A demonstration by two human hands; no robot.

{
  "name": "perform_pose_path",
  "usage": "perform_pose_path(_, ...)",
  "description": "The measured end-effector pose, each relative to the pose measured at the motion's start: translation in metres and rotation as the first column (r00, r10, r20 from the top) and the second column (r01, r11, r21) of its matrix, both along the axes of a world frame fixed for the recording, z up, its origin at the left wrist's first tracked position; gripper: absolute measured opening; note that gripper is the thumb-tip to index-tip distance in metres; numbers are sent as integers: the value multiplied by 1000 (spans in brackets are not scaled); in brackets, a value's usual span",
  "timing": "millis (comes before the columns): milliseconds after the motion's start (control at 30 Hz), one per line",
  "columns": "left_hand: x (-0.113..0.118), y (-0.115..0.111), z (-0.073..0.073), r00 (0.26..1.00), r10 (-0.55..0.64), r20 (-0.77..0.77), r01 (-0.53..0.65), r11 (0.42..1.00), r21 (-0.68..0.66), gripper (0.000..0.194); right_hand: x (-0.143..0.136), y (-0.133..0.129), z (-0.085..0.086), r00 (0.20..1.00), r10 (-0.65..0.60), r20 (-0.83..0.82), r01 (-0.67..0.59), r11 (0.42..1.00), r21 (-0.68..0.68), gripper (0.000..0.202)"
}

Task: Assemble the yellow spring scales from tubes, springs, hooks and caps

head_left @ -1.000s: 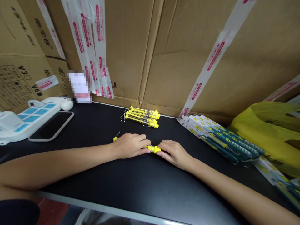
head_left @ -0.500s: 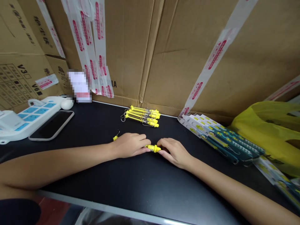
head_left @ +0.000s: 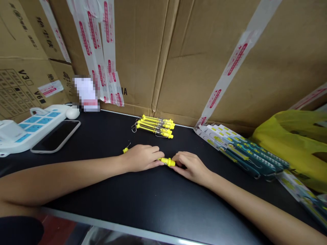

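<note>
Here, the left hand (head_left: 143, 157) grips a yellow tool (head_left: 167, 161); the right hand (head_left: 192, 166) touches its end, grip unclear. Similar tools (head_left: 155, 127) beyond it seem done.

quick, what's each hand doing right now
left hand: closed around the yellow tool
right hand: fingers curled at the tool's end, can't tell if gripping

A phone (head_left: 56, 136) lies just beside a power strip (head_left: 35, 128); taped cardboard (head_left: 204, 68) stands behind; a yellow bag (head_left: 286, 143) sits far right.
</note>
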State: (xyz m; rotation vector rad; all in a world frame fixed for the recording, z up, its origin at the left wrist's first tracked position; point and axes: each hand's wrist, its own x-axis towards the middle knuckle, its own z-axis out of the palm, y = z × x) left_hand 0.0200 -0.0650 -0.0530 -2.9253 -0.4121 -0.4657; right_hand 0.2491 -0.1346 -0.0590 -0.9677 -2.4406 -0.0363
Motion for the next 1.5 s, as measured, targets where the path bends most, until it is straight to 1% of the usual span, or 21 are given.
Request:
perform_pose_path(167,0,0,-1,1000,-2,4,2,1000,-5,32,1,1,0,993,-101,67,105,993,-54,27)
perform_pose_path(300,0,0,-1,1000,-1,-3,1,1000,-5,31,1,2,1,989,-64,135,74,995,-67,32)
perform_pose_path(367,0,0,-1,1000,-4,-3,4,1000,-7,31,1,2,1,990,-51,131,59,997,-57,31)
perform_pose_path(533,0,0,-1,1000,-4,4,4,1000,-3,31,0,1,-1,999,-37,37,37,999,-13,20)
perform_pose_path(633,0,0,-1,1000,-6,2,6,1000,-2,32,1,0,-1,999,-34,21,35,999,-24,18)
perform_pose_path(733,0,0,-1,1000,-4,6,4,1000,-2,32,1,0,0,995,-88,49,92,993,-72,27)
perform_pose_path(800,0,0,0,1000,-1,4,1,1000,-4,32,1,0,1,990,-107,88,116,988,-99,29)
perform_pose_path(900,1,0,0,1000,4,-6,-4,1000,-9,31,1,1,1,987,-79,140,93,991,-99,30)
perform_pose_path(967,1,0,0,1000,5,-8,-5,1000,-13,31,1,1,1,987,-63,145,75,994,-82,30)
perform_pose_path(1167,0,0,0,1000,-1,-2,1,1000,-7,32,0,0,-1,999,-35,31,36,999,-38,16)
perform_pose_path(1233,0,0,0,1000,1,-2,-1,1000,-8,33,0,0,-1,999,-41,19,42,998,-46,17)
perform_pose_path(1300,0,-1,1,1000,3,4,-3,1000,-13,33,0,-1,-1,997,-76,25,78,995,-70,24)
perform_pose_path(1367,0,-1,1,1000,2,8,-1,1000,-16,32,0,0,0,993,-105,54,110,989,-99,26)
perform_pose_path(1433,0,-1,1,1000,-1,5,1,1000,-14,32,0,0,1,990,-100,100,111,988,-111,23)
perform_pose_path(1500,0,-1,1,1000,-4,2,4,1000,-8,32,0,1,2,987,-78,137,91,991,-96,25)
